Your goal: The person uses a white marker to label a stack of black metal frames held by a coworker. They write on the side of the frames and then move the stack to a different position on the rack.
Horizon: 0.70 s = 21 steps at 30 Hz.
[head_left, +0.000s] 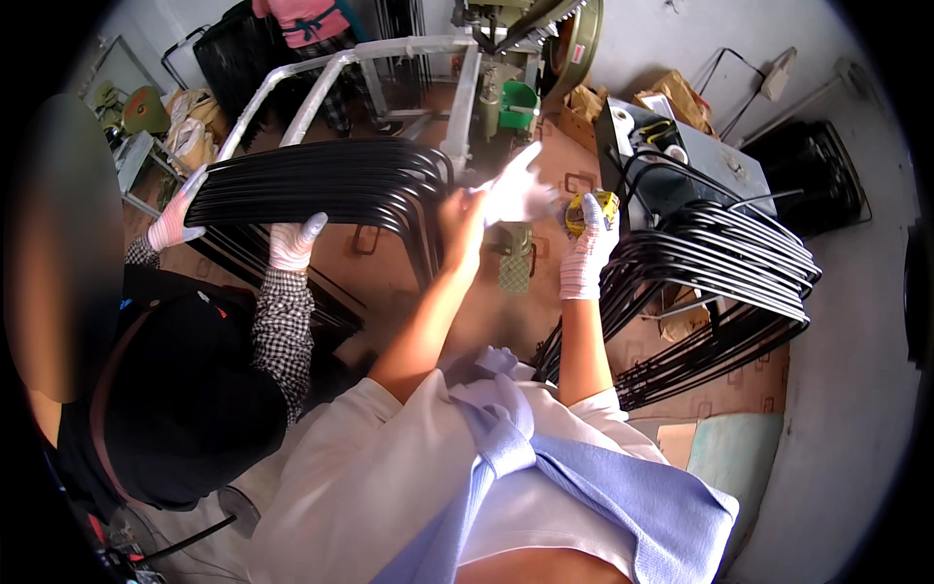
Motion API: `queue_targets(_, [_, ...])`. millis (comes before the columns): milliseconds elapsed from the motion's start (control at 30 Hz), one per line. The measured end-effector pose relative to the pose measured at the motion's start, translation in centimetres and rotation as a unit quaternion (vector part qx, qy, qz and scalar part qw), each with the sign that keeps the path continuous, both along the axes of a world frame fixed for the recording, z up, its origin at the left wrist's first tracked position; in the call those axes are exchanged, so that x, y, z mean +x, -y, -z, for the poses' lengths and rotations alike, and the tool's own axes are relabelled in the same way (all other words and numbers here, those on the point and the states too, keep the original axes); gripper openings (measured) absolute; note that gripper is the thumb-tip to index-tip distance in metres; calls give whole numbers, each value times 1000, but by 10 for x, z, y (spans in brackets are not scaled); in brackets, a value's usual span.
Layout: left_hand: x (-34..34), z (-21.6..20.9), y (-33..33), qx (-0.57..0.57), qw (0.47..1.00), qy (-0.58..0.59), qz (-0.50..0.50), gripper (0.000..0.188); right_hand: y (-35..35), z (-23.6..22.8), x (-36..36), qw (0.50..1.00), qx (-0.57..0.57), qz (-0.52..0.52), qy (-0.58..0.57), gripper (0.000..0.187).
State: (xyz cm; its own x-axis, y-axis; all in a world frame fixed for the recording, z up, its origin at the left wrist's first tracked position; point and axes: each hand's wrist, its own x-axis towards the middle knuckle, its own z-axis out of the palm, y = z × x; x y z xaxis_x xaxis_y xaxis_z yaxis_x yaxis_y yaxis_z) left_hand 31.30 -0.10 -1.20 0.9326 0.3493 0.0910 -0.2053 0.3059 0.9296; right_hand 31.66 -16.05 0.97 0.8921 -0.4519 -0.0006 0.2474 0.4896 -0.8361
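My bare left hand (459, 226) is closed round the near end of a white glove (518, 191), which is smeared by motion. My right hand (587, 248), in a white-and-pink striped glove, grips a small round yellow thing (605, 206) with dark markings; its exact kind is unclear. To my left, a co-worker's two gloved hands (295, 243) rest on a bundle of bent black metal tubes (316, 180). The tubes' curved ends lie close to my left hand. At my right, more bent black tubes (715, 255) hang stacked together.
A green-grey machine with a large wheel (576, 49) stands ahead, with a green bin (518, 104) beside it. A wrapped metal frame (389, 46) is behind the bundle. A grey bench (725, 161) holds white rolls. Another person (309, 24) stands at the back.
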Motion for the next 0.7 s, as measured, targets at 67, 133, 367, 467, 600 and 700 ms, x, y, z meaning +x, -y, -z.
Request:
queue_targets(67, [2,11,3,-31,999,-34,-8,10,5,2,-14,996,-19,-37,73,31])
queue_targets(133, [-4,1,15,-93,993,-53,43,11,3,-9,-31,989,-20,-89,118,32])
queue_targets(367, [-32,-17,37,-67,978,-23,198,25,-30,5,-67,938,206,-276,49,32])
queue_targets(467, [-36,-5,36,24,979,-18,203,28,-27,18,-63,942,173,-285,33,29])
queue_targets(600, [-35,9,15,-7,966,-5,257,28,-7,21,-53,874,367,-315,-32,26])
queue_targets(700, [-56,-3,28,258,950,21,176,30,2,18,-59,879,357,-316,-23,30])
